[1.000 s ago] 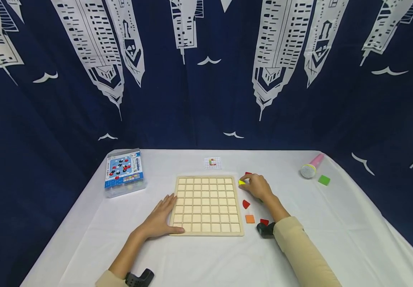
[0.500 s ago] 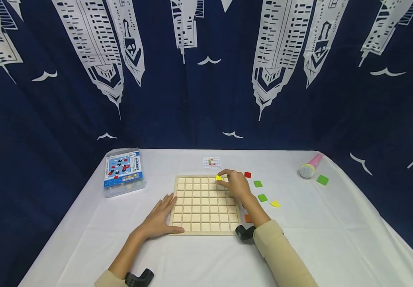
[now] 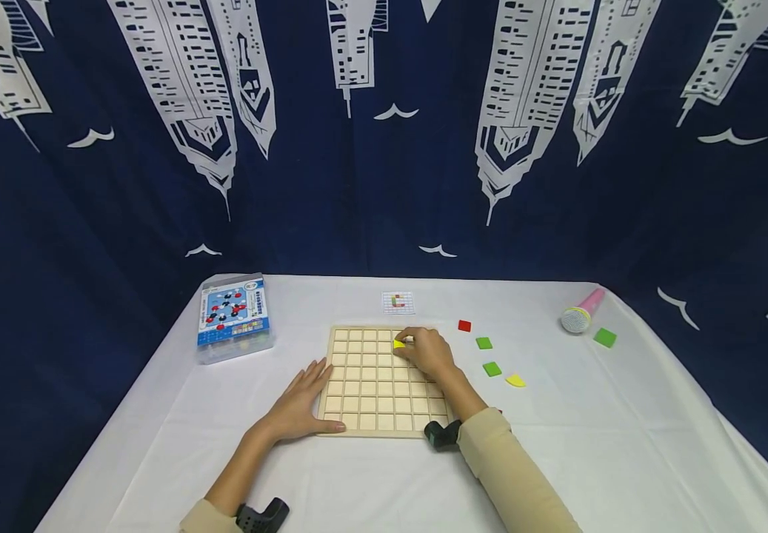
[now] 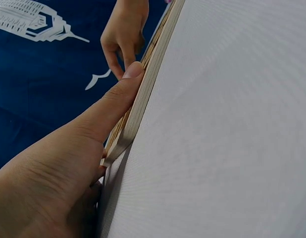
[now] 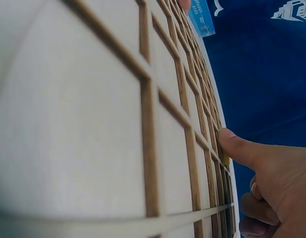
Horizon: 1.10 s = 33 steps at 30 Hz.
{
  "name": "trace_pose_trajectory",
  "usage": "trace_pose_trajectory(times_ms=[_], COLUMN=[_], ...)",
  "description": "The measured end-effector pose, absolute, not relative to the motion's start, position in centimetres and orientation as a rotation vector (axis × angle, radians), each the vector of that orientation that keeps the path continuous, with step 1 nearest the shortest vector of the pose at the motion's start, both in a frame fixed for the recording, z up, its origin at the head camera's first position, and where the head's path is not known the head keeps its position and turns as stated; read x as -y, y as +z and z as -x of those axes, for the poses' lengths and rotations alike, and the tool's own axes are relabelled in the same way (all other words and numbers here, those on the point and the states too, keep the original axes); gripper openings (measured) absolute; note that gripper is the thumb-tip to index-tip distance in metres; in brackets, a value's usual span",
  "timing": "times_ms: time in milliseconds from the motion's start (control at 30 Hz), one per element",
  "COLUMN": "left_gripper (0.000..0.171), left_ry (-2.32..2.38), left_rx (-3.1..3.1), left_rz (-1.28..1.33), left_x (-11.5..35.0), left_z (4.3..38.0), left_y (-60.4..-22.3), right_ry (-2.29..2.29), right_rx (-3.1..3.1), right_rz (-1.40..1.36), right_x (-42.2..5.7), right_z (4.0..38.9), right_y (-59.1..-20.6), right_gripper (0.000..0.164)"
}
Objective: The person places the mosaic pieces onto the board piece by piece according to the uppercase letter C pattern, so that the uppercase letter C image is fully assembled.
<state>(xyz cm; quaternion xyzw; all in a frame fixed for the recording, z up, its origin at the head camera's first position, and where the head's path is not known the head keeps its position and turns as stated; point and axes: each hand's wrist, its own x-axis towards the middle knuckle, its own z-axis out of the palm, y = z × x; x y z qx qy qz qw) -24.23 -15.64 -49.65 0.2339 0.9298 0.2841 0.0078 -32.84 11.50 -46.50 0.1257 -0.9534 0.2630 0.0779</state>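
Observation:
A square wooden grid board [image 3: 368, 400] lies on the table in front of the person. The left hand [image 3: 298, 403] rests at its lower left corner, fingers spread straight along the left edge; in the left wrist view the thumb [image 4: 111, 99] lies on the front rim. Over the upper part of the board, the right hand [image 3: 429, 352] pinches a yellow piece [image 3: 398, 344] between thumb and fingertips, right at the grid cells. In the right wrist view just a sliver of the yellow piece [image 5: 226, 160] shows below the thumb.
Right of the board lie a red square [image 3: 464, 326], green squares [image 3: 483, 343] and a yellow quarter-round piece [image 3: 515, 380]. A small pattern card [image 3: 398, 302] sits behind the board. A boxed kit [image 3: 233, 318] stands back left, a pink toy microphone [image 3: 580, 312] back right.
The right hand has carried the yellow piece from the right of the board leftward over its upper rows, then slightly nearer the person. The left hand has stayed in place.

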Motion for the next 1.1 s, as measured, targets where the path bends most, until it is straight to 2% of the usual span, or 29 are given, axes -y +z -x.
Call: trace_pose_trajectory(times_ms=[333,600,867,1100], left_gripper=[0.114,0.114,0.113,0.113], left_ry=[0.899,0.889,0.878,0.883], left_rx=[-2.91,-2.918,-2.927,-2.923], left_rz=[-0.737,-0.738,-0.742,-0.751], left_x=[15.7,15.7,15.8,15.9], left_z=[24.1,24.1,24.1,24.2], left_y=[-49.5,-49.8,-49.9,-49.8], right_ry=[0.867,0.741,0.726,0.701], right_rx=[2.84,2.837,2.931,2.981], right_rz=[-0.36,-0.17,-0.12,-0.07], right_x=[-12.6,-19.4,-23.5,-24.1], right_z=[32.8,34.6,36.1,36.4], right_y=[-45.6,-43.6,-45.0,-45.6], right_gripper=[0.033,0.045,0.048,0.034])
